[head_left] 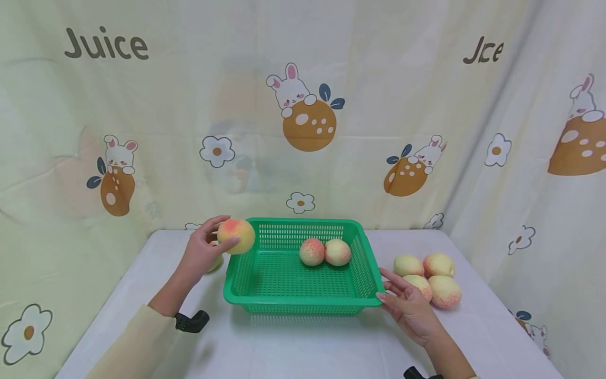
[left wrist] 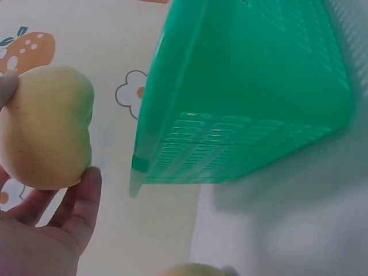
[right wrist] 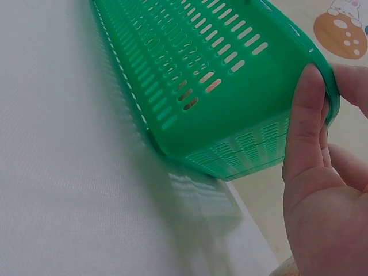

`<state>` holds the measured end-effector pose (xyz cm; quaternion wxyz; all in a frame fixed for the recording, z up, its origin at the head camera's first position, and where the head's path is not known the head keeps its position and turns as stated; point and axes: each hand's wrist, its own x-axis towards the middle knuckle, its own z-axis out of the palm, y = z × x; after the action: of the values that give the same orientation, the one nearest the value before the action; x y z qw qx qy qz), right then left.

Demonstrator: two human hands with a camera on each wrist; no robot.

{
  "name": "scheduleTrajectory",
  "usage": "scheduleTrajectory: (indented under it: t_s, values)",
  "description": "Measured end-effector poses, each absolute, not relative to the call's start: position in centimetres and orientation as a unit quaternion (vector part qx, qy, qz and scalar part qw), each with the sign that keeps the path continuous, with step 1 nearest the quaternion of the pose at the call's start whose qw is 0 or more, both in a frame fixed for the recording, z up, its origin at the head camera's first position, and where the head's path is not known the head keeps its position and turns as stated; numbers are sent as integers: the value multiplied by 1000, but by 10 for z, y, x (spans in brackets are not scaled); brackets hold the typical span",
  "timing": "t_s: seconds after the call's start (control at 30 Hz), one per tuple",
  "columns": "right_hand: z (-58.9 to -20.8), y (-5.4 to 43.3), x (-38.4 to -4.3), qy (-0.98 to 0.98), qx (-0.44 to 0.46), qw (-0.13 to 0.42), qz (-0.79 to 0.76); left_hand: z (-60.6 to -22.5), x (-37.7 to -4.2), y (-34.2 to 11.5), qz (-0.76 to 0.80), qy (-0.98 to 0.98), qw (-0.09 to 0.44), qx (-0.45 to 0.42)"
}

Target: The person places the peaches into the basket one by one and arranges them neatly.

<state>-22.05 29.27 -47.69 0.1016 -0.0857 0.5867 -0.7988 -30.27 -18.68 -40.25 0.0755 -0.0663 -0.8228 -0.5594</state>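
My left hand point(head_left: 200, 251) holds a yellow peach with a red blush point(head_left: 240, 238) up at the basket's left rim, thumb and fingers around its sides. In the left wrist view that peach point(left wrist: 46, 126) is apart from the basket wall. The green plastic basket point(head_left: 303, 302) has slotted sides and stands mid-table. Inside it, toward the back right, two speckled peaches point(head_left: 312, 252) lie side by side. At the near right corner my right hand point(head_left: 411, 313) pinches the basket's rim, the thumb and fingers on either side of it point(right wrist: 310, 132).
Several pale peaches point(head_left: 445, 291) sit grouped on the white table point(head_left: 303, 347), right of the basket. Another peach point(head_left: 216, 264) lies left of the basket, partly hidden behind my left hand. A printed curtain point(head_left: 189, 105) hangs along the table's back and sides.
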Motion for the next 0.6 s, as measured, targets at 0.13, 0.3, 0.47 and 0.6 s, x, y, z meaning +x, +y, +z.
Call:
scheduleTrajectory:
  t_s: [0.13, 0.3, 0.47, 0.6]
  values:
    - [-477, 293, -220, 586, -88, 102, -799, -401, -308, -184, -555, -825, 77, -69]
    - [-477, 293, -220, 584, -89, 101, -801, -398, -314, -179, -558, -823, 75, -80]
    - [-478, 292, -220, 589, -84, 97, -798, -394, -320, -174, -564, -818, 71, -88]
    - [-478, 292, -221, 594, -81, 95, -795, -393, -324, -172, -570, -814, 61, -92]
